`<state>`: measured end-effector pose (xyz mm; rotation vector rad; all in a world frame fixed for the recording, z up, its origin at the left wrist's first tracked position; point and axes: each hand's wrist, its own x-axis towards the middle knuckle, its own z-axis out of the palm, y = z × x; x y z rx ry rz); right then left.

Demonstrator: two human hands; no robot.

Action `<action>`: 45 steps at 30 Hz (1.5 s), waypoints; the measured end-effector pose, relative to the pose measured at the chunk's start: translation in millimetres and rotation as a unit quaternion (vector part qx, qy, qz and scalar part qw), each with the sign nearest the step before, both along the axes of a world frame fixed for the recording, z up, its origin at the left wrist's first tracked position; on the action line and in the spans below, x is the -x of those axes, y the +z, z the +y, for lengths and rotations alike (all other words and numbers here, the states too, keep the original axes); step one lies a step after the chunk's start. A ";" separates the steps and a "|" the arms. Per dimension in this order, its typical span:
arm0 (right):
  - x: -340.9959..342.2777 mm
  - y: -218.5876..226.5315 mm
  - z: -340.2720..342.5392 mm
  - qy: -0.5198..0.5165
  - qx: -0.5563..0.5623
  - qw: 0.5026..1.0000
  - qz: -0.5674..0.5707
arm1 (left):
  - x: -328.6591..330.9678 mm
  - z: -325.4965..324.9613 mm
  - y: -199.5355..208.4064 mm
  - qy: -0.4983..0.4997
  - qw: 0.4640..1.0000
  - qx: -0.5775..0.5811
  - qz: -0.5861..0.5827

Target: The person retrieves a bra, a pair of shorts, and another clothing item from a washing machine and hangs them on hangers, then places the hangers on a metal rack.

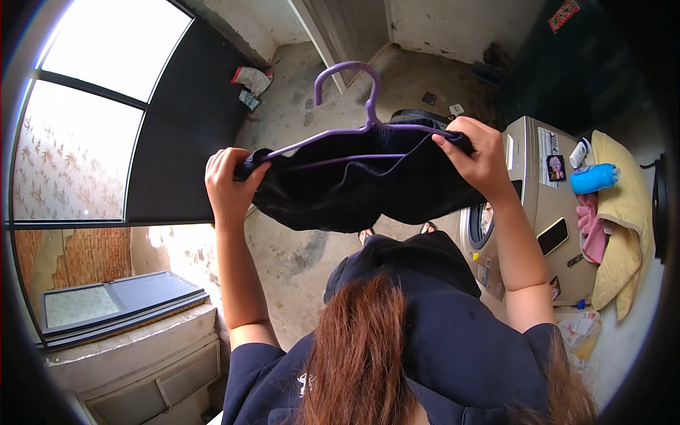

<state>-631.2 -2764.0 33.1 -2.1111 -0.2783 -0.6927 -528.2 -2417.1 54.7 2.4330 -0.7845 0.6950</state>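
Note:
Both of my arms reach forward, holding up dark shorts [319, 202] stretched on a purple hanger [371, 106]. My left hand [234, 173] is closed around the waistband at the hanger's left end, with the thumb on the near side. At the opposite end, my right hand [480, 152] pinches the waistband over the hanger's right arm. The hanger's hook points up and curls to the left. Its lower bar shows inside the open waist. The shorts' fabric sags between my hands.
On the right stands a washing machine [549, 202]. A phone [552, 236], a blue bottle [593, 179], a pink cloth [591, 230] and a yellow padded cloth [627, 191] lie on it. A dark-framed window [78, 149] is at left. A bag [251, 80] sits on the far floor.

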 end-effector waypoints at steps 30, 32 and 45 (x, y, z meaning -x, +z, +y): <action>14.6 -7.4 -12.5 0.018 0.065 0.995 0.076 | 21.6 -9.8 -28.8 -0.037 0.999 0.034 0.003; 16.4 -19.6 -29.4 -0.002 0.093 0.989 0.113 | 25.1 -5.8 -27.2 -0.007 0.999 0.044 0.023; 25.0 -49.2 -81.0 0.061 -0.090 0.952 0.287 | 19.7 16.2 -23.8 0.036 0.995 0.092 0.030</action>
